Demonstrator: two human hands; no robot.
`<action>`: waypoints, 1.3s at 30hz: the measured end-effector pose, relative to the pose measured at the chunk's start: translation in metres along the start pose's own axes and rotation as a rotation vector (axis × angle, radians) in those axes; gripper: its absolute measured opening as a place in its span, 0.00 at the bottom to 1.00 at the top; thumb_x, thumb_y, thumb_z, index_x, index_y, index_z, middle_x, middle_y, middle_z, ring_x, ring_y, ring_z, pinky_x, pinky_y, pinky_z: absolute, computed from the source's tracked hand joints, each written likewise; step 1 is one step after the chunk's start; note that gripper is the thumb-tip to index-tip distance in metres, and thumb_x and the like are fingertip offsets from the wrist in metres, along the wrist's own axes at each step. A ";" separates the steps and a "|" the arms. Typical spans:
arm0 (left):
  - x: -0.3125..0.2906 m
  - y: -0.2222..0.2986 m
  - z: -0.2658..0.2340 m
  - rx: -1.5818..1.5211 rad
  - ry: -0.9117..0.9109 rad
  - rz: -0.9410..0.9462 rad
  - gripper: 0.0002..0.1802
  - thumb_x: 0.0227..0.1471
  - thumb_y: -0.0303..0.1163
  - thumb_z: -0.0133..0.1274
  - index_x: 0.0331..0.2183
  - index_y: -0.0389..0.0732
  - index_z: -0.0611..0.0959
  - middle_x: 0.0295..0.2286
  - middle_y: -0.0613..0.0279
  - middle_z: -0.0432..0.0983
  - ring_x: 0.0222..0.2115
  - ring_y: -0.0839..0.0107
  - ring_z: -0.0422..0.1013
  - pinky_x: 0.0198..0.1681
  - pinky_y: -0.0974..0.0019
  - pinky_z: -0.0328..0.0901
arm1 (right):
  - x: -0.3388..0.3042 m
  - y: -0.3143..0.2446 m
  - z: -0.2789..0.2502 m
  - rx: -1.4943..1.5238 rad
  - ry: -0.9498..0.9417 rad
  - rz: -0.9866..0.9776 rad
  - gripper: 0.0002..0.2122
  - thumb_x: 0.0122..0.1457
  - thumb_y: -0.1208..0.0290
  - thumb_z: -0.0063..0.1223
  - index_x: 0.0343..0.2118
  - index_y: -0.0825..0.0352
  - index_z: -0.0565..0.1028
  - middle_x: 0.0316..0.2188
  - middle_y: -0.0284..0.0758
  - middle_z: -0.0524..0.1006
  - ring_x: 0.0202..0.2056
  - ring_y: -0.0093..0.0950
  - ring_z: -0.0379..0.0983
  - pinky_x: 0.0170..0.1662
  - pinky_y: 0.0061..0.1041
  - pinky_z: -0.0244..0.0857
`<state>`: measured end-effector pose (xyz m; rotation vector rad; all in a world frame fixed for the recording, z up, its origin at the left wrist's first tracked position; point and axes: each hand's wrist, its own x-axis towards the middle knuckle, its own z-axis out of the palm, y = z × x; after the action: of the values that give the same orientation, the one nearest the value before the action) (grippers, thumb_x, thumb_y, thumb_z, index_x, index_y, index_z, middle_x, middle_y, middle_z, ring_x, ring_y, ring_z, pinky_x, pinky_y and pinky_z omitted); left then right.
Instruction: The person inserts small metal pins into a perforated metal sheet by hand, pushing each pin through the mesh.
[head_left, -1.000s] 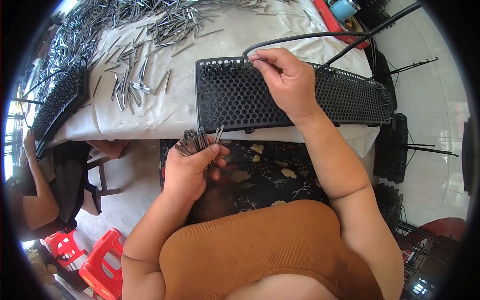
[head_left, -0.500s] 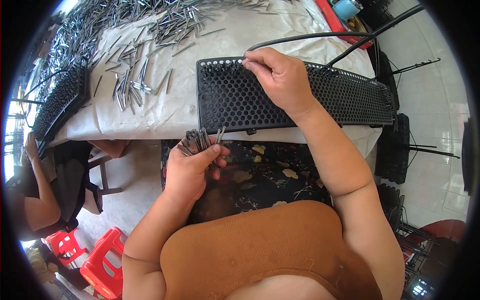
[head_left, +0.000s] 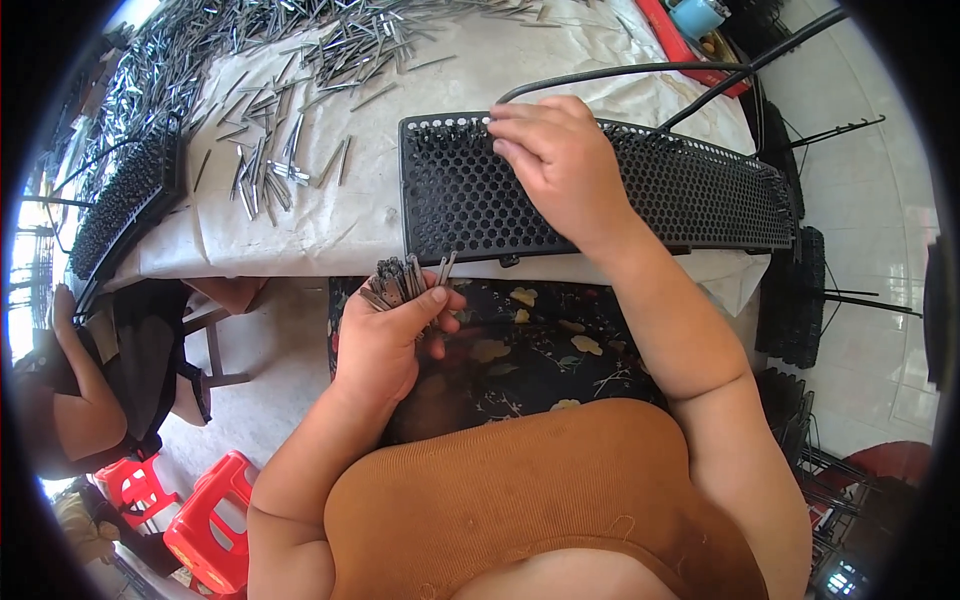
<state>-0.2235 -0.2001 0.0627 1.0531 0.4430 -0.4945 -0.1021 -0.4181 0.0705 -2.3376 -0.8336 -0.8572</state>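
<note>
Pale-covered tabletop (head_left: 340,222), metal strips (head_left: 350,55) heaped toward the back left, black perforated rack (head_left: 470,195) near the front. Left hand (head_left: 385,335) is gripping a strip bundle (head_left: 393,280); right hand (head_left: 560,155) is loosely open by the rack's far edge.

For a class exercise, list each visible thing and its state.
Black perforated panel: dark pieces along far edge
Left hand: closed around metal strips
Right hand: at the panel's far edge, fingers partly extended
Loose strips: scattered, heaped toward back
White cover: wrinkled
Red stool: unoccupied

From the head, near, above and behind the grip of the left hand (head_left: 383,328), one fisheye view looks steeply down.
</note>
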 end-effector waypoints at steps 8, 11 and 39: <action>-0.002 0.004 0.008 -0.005 -0.072 0.037 0.08 0.55 0.23 0.56 0.39 0.35 0.79 0.30 0.56 0.81 0.26 0.72 0.76 0.21 0.72 0.67 | -0.017 -0.082 -0.028 0.870 -0.483 0.823 0.09 0.53 0.75 0.65 0.38 0.69 0.80 0.30 0.29 0.80 0.26 0.12 0.70 0.28 0.12 0.62; -0.003 0.008 0.017 0.054 -0.101 0.019 0.09 0.55 0.24 0.56 0.40 0.35 0.79 0.30 0.57 0.81 0.26 0.72 0.77 0.20 0.72 0.67 | -0.020 -0.076 -0.031 1.104 -0.465 1.019 0.05 0.57 0.79 0.60 0.36 0.71 0.80 0.30 0.30 0.81 0.31 0.15 0.75 0.31 0.14 0.67; 0.009 0.001 0.006 -0.096 -0.076 -0.228 0.13 0.57 0.24 0.52 0.44 0.31 0.76 0.35 0.48 0.78 0.32 0.61 0.78 0.34 0.60 0.76 | -0.002 0.026 -0.013 -0.011 -0.084 0.085 0.09 0.52 0.71 0.63 0.36 0.64 0.83 0.30 0.35 0.79 0.37 0.36 0.72 0.44 0.31 0.68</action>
<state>-0.2155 -0.2063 0.0607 0.8930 0.5178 -0.7070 -0.0909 -0.4444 0.0709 -2.4143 -0.7596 -0.7345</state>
